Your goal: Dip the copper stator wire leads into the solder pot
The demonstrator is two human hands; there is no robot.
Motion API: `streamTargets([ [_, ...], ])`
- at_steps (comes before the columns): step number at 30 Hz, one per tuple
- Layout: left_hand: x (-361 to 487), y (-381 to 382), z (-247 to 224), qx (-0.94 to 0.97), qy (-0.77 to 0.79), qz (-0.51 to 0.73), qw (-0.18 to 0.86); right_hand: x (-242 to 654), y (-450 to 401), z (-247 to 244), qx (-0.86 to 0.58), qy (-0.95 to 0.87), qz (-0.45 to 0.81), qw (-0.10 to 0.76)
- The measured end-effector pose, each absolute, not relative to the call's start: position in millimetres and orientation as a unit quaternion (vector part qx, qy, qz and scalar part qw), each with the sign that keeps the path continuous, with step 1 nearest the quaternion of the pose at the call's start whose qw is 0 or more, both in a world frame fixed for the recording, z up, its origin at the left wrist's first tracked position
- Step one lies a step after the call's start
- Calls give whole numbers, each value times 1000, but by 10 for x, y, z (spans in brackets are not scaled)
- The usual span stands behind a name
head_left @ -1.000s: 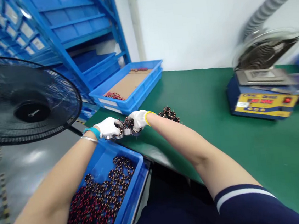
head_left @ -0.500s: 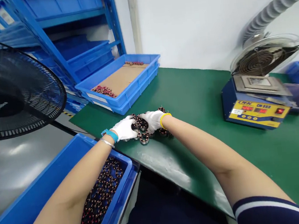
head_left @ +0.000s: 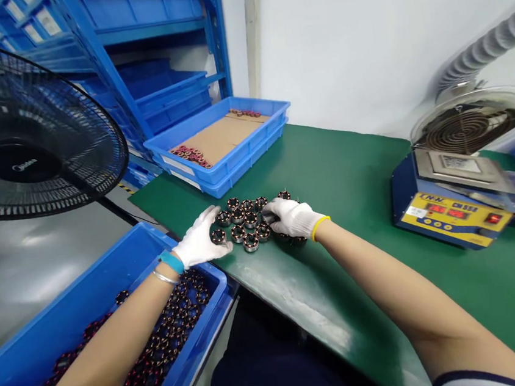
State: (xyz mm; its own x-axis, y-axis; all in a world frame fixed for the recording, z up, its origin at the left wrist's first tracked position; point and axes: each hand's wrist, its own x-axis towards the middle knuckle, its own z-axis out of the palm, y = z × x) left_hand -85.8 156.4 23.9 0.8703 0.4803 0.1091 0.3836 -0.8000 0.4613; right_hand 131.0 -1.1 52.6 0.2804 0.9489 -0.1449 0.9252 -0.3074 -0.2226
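Wound rings [head_left: 250, 220] lie partly hidden behind the right hand [head_left: 290, 217]

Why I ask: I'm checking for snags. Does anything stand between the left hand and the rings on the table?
Nothing visible does. The left hand is right at the rings, with the nearest one between its spread fingers. The right hand is at their other side, hiding some, but not in between.

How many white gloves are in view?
2. One is on the left hand, spread around a wound ring; the other is on the right hand, partly covering more rings.
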Motion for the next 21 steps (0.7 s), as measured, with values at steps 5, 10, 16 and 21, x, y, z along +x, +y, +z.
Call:
streamTargets([
  [5,-844,1468,61,931,257,131,223,1196,39,452,-798,-597,67,48],
  [10,-691,1410,86,945,240,112,191,1168,58,504,-744,-666,44,-17],
  [16,-547,1468,170,972,196,58,114,933,-490,476,-727,-665,-17,170],
  [21,-293,1538,186,989,105,26,100,289,-723,52,-524,-822,86,205],
])
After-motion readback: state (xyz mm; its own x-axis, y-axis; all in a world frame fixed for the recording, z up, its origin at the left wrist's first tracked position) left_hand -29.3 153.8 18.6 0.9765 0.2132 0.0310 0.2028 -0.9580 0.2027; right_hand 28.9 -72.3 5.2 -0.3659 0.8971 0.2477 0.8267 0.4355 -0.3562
